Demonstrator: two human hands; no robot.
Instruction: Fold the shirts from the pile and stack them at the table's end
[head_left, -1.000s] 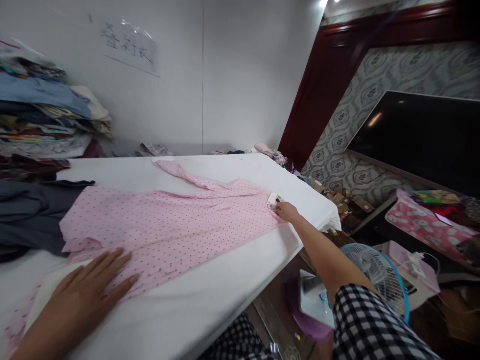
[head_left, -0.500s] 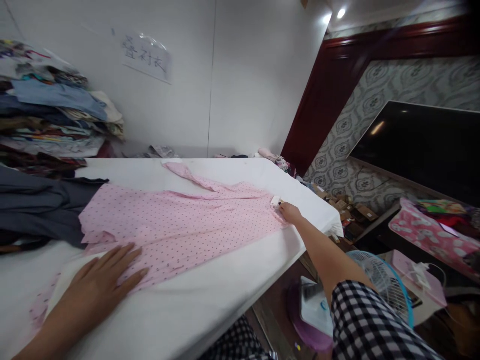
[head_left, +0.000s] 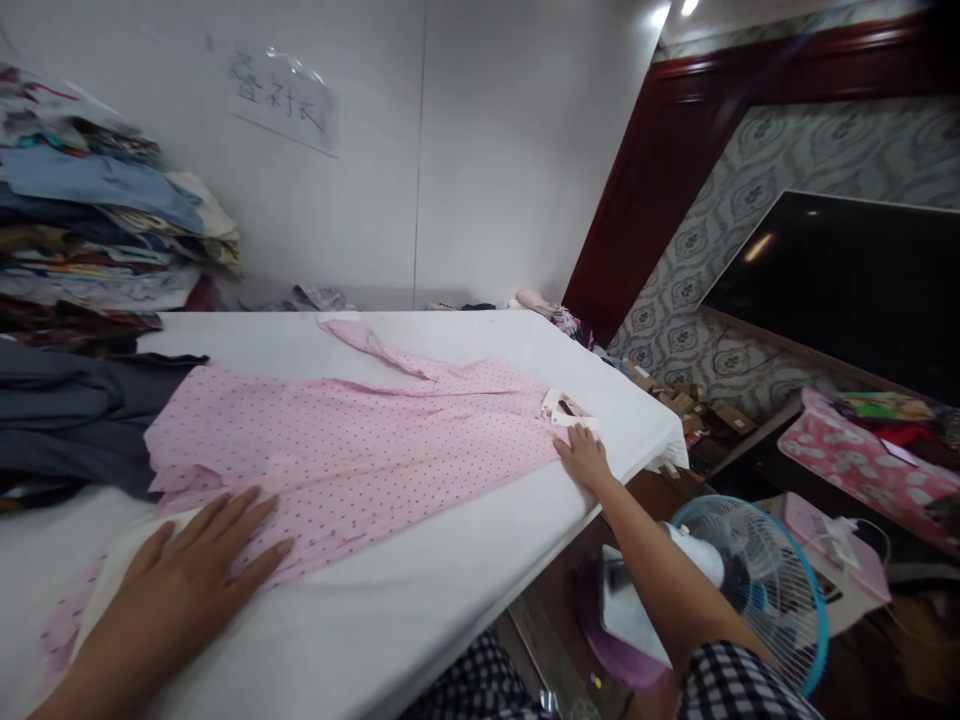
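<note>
With both hands flat, gripping nothing, left hand (head_left: pixel 199 570) and right hand (head_left: pixel 583 455) could drag the shirt (head_left: pixel 352 450) off the table's (head_left: pixel 420 610) near edge.

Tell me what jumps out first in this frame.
A pink dotted garment lies spread across the white table, with the left hand flat on its near end and the right hand at its collar end. A tall stack of folded clothes stands at far left, and a fan sits low at right.
</note>
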